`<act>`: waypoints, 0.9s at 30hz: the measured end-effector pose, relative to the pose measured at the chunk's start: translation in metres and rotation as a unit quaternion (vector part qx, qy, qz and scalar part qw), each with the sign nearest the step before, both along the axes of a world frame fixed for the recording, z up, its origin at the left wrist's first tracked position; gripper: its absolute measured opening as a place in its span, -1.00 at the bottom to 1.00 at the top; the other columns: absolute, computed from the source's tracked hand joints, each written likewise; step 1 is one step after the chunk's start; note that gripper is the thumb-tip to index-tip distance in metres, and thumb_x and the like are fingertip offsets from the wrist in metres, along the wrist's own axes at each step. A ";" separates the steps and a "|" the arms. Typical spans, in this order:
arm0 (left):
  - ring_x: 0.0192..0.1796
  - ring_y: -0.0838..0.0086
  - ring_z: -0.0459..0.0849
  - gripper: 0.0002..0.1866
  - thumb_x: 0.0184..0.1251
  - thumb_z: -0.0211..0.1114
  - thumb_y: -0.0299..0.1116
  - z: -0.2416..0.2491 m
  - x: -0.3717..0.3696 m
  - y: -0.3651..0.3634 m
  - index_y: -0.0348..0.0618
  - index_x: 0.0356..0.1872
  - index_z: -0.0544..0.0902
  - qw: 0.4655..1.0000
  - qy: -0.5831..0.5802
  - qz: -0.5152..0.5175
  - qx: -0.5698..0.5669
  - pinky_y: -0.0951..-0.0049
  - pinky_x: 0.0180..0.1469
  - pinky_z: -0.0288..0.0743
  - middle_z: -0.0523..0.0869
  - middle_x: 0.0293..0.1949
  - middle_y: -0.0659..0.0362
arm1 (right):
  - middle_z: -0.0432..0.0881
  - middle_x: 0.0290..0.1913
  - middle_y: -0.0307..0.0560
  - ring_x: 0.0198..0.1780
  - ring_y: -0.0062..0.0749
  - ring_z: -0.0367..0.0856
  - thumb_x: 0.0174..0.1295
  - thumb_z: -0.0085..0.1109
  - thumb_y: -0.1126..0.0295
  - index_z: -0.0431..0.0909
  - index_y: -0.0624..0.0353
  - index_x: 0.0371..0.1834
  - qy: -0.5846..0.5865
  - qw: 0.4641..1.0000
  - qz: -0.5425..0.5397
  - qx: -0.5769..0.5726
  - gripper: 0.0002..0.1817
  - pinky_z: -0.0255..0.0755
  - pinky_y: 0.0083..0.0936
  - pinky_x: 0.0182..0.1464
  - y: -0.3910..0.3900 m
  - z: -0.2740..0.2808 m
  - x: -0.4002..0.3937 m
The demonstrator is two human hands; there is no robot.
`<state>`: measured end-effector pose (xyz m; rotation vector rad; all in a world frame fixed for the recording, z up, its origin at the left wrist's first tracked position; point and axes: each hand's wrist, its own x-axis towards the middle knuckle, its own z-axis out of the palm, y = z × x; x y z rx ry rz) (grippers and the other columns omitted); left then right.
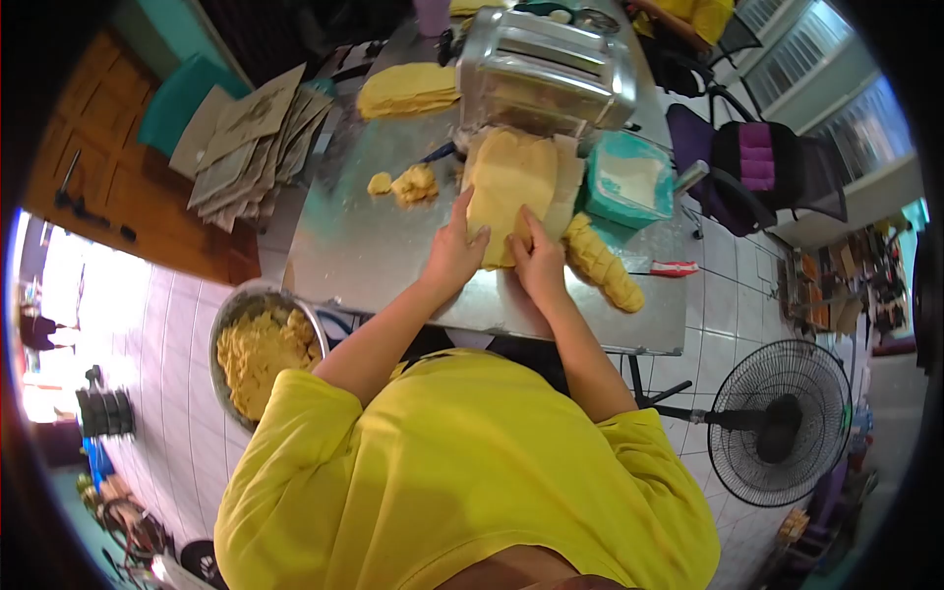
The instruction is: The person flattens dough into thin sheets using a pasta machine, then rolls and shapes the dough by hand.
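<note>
A flat, pale-yellow dough sheet lies on the metal table in front of a steel dough roller machine. Along the sheet's left edge rests my left hand, index finger stretched forward and thumb apart. My right hand touches the near right part of the sheet, its index finger and thumb spread. Beneath the sheet, paler layers show at the right. A lumpy roll of dough lies right of my right hand. Small dough pieces sit to the left.
A teal tub of white powder stands beside the machine. Stacked dough sheets lie at the back left. A metal bowl of dough is left of my body; a fan stands right. Another person's yellow sleeve shows behind.
</note>
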<state>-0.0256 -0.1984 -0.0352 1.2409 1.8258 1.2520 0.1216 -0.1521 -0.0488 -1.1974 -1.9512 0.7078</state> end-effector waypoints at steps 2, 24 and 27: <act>-0.29 0.04 0.64 -0.41 0.19 0.21 -0.39 0.013 -0.015 -0.006 -0.03 0.28 0.27 0.998 0.054 -0.010 -0.013 0.19 -0.22 0.50 0.62 -0.34 -0.07 | 0.59 -0.43 0.14 -0.47 -0.07 0.56 0.12 0.21 0.38 0.48 0.20 0.10 -0.013 0.998 0.016 0.053 -0.57 0.44 -0.27 -0.34 -0.004 -0.002 0.003; -0.15 0.09 0.61 -0.66 0.07 0.34 -0.22 -0.010 -0.131 0.021 -0.24 -0.21 0.56 0.972 0.234 -0.010 -0.020 0.25 -0.08 0.46 0.62 -0.20 -0.04 | 0.63 -0.32 0.04 -0.44 -0.23 0.60 0.16 0.16 0.48 0.55 0.20 -0.02 0.005 0.993 0.015 0.117 -0.71 0.47 -0.42 -0.40 -0.006 -0.013 0.008; -0.21 0.14 0.63 -0.69 0.05 0.34 -0.28 -0.004 -0.130 0.008 -0.27 -0.26 0.54 0.982 0.182 0.008 -0.040 0.27 -0.13 0.47 0.65 -0.29 -0.03 | 0.62 -0.32 0.04 -0.45 -0.24 0.59 0.17 0.15 0.48 0.55 0.20 -0.02 0.006 0.994 0.018 0.110 -0.72 0.47 -0.43 -0.39 -0.005 -0.013 0.009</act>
